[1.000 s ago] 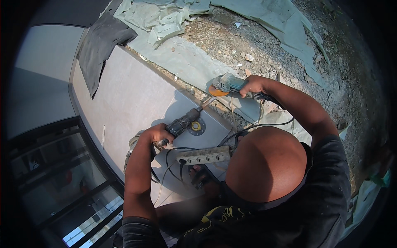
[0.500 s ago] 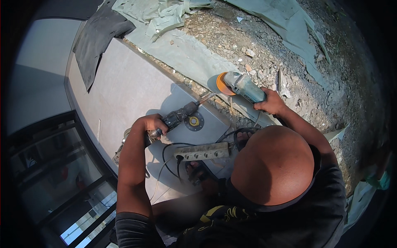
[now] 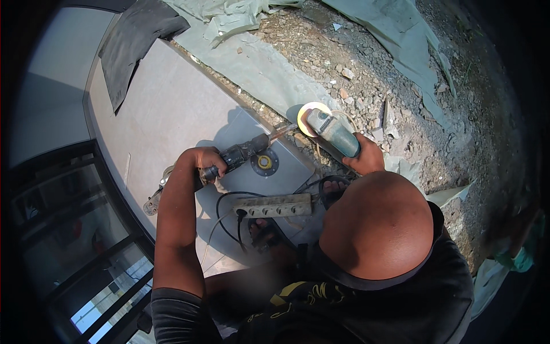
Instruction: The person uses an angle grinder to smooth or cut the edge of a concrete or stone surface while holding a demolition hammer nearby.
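Note:
My left hand is closed around a dark rotary hammer, which slants across the grey tiles. A chisel bit sticks out of its front end, tip pointing up and right. In my right hand is an angle grinder, gripped by its grey-green body. The grinder's round disc looks pale yellow and lies right at the chisel tip; whether they touch I cannot tell. Below the hammer a round plate with a yellow centre sits on the tile.
A dusty power strip with a black plug and cables lies by my sandalled feet. Beyond the tile edge are rubble and pale green sheeting. A dark sheet covers the far tile corner. Dark-framed glass stands at left.
The grinder has moved left and turned, bringing its disc to the chisel tip. Its disc has gone from orange to pale yellow. The hammer has shifted slightly left in view.

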Demonstrator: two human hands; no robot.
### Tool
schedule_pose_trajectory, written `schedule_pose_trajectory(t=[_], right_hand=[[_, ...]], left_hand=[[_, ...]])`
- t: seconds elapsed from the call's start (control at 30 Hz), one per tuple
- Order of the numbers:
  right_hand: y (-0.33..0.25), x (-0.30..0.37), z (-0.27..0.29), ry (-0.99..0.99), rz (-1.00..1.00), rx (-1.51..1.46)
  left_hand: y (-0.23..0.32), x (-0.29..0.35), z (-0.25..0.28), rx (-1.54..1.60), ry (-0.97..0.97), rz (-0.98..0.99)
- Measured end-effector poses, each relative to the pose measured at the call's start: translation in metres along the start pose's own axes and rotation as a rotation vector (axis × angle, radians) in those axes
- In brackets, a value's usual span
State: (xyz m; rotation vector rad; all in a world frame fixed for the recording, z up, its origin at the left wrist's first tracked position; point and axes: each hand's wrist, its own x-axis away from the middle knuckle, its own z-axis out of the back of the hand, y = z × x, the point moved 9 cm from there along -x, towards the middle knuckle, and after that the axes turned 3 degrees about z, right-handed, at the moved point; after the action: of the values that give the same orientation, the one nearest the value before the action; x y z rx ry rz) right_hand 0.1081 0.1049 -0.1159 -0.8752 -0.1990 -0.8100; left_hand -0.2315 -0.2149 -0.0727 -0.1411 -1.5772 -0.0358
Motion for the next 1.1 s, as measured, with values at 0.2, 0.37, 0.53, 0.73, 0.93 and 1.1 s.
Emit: schedule_pose_trajectory(t=[0.2, 0.37, 0.53, 0.73, 0.93, 1.1], right_hand=[[0.006, 0.0, -0.013, 0.006, -0.001, -0.045], [0.015, 0.002, -0.013, 0.04, 0.005, -0.087], [0.009, 0.005, -0.006, 0.035, 0.028, -0.175], [0.023, 0.007, -0.002, 0.06, 0.018, -0.227], [0.03, 0.01, 0.001, 0.079, 0.01, -0.267], [0.033, 0.005, -0.001, 0.083, 0.019, -0.23]], left_hand=[[-0.003, 0.004, 0.001, 0.005, 0.016, 0.02], [0.003, 0.005, 0.005, -0.019, 0.056, -0.012], [0.021, 0.022, 0.013, -0.07, 0.11, -0.102], [0.065, 0.062, 0.018, -0.62, 0.543, -0.252], [0.069, 0.075, 0.015, -0.771, 0.675, -0.243], [0.07, 0.076, 0.017, -0.894, 0.805, -0.291]])
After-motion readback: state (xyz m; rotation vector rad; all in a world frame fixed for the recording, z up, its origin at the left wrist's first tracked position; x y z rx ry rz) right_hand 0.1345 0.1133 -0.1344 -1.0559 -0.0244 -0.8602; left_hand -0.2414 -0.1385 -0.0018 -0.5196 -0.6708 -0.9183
